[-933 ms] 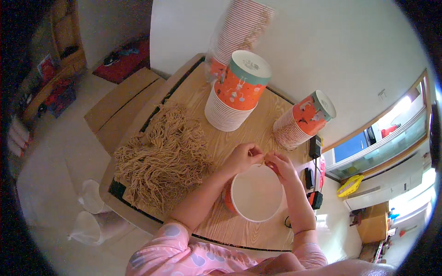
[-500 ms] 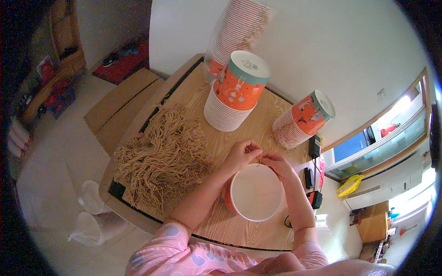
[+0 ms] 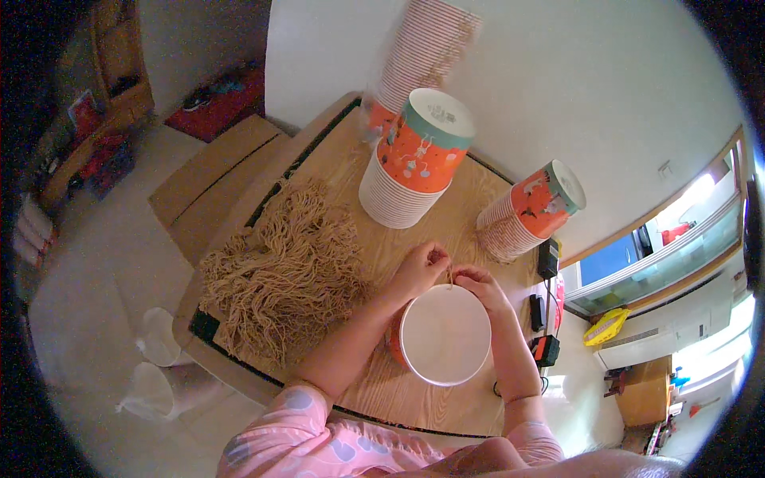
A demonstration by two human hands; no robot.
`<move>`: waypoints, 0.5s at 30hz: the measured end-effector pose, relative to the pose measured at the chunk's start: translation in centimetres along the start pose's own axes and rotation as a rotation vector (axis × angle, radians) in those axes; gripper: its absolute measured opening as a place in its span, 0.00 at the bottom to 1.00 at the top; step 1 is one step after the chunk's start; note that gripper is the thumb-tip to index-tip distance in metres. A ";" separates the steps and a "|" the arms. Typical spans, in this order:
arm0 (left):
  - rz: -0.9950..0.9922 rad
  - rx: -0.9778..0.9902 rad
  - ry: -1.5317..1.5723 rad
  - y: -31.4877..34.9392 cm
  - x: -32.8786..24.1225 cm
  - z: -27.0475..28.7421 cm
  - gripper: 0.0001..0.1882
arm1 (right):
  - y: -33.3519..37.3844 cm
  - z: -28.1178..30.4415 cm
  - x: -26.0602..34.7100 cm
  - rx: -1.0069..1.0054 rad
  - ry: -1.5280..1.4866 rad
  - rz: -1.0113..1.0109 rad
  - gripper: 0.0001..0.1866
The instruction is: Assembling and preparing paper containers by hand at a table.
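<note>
A round paper bucket (image 3: 445,338), white inside and orange outside, stands mouth up on the wooden table in front of me. At its far rim, my left hand (image 3: 421,269) is closed in a pinch on a thin brown string (image 3: 449,276). The string runs down to the rim. My right hand (image 3: 481,287) is beside it at the rim, its fingers bent together near the string; what lies between them is too small to make out. To the left of my left forearm lies a large loose heap of brown strings (image 3: 283,275).
Behind my hands stand upside-down stacks of orange and white buckets, a bigger one (image 3: 418,159) and a smaller one (image 3: 532,209). A tall wrapped stack (image 3: 426,60) leans near the wall. Black adapters (image 3: 547,256) with cables line the table's right edge. Cardboard (image 3: 215,179) lies beyond the left edge.
My fingers have come slightly apart from each other at the rim, and more of the string shows between them. The whole view has shifted a little.
</note>
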State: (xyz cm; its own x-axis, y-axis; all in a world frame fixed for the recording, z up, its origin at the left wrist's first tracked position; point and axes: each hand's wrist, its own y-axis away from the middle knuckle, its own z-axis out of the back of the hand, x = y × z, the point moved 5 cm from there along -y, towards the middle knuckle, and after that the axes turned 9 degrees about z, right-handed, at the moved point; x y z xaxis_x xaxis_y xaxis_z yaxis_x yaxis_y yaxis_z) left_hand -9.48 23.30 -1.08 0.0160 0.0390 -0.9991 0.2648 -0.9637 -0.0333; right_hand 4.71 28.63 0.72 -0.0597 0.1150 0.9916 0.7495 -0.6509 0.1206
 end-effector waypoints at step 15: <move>-0.030 -0.142 0.110 0.6 -1.2 0.7 0.06 | -0.1 -0.5 -0.6 -0.028 -0.009 -0.079 0.07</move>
State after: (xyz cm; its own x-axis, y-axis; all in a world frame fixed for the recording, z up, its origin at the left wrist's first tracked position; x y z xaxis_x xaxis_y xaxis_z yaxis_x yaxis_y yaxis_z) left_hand -10.01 22.53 0.06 0.1094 0.1034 -0.9886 0.4001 -0.9150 -0.0514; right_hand 4.32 28.24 0.10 -0.1124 0.1737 0.9784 0.7239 -0.6602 0.2004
